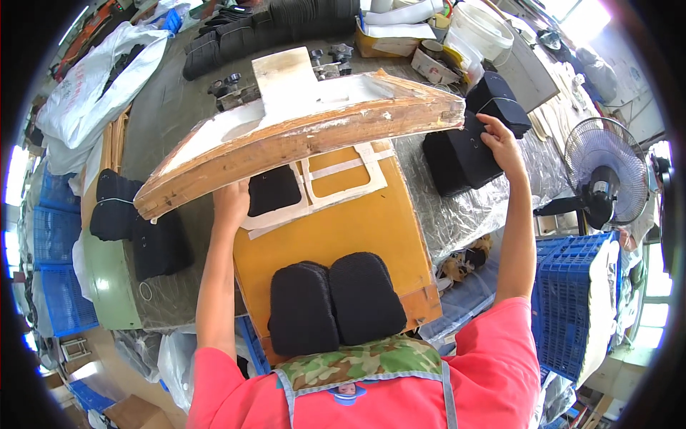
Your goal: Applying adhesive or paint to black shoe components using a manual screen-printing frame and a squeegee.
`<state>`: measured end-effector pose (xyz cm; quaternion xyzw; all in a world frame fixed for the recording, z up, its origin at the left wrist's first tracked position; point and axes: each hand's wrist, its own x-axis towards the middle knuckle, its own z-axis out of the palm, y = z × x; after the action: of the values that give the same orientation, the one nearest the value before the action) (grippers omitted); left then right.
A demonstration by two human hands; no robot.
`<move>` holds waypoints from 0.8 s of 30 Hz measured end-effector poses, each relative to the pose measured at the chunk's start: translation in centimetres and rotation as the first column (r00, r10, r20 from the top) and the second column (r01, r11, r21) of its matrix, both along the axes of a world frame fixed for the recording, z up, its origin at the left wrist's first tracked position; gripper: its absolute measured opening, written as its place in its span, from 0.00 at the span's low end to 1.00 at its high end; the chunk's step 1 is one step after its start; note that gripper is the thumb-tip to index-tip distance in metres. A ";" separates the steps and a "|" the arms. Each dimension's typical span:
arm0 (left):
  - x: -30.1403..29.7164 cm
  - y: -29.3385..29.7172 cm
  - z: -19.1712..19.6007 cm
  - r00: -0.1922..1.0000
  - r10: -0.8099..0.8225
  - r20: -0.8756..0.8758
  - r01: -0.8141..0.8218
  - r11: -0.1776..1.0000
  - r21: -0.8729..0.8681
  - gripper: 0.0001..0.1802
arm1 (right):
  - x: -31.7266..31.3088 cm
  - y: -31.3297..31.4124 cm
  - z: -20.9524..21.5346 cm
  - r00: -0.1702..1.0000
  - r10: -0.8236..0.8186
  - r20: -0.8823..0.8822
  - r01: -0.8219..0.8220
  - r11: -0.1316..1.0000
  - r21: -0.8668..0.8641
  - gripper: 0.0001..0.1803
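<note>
A screen-printing frame (307,143) with a wooden rim is tilted up over an ochre board (321,250). White cut-out templates (348,191) lie on the board, and a black fabric piece (275,191) fills the left opening. My left hand (231,206) is beside that piece under the frame; its fingers are mostly hidden. At the right, my right hand (502,145) pinches the edge of a black fabric piece on top of a stack (461,157). Two piles of rounded black pieces (334,302) sit side by side at the board's near edge.
Tied black bundles (114,207) stand at the left, and another bundle (498,100) is at the right. A long row of black pieces (271,32) lines the back. Nearby are a fan (606,168), blue crates (572,300) and a white bucket (480,30).
</note>
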<state>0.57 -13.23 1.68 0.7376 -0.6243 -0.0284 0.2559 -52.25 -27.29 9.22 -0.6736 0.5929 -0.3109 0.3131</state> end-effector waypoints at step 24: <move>19.6 14.9 8.3 0.915 0.271 -0.299 -0.298 0.953 -0.050 0.10 | 0.0 3.7 -0.7 0.811 -0.070 -0.581 0.046 0.997 -0.057 0.55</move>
<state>20.18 1.62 9.96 0.7955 -0.4667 -0.0688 0.3803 -52.25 -23.59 8.52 -0.7242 0.6742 -0.1111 0.0935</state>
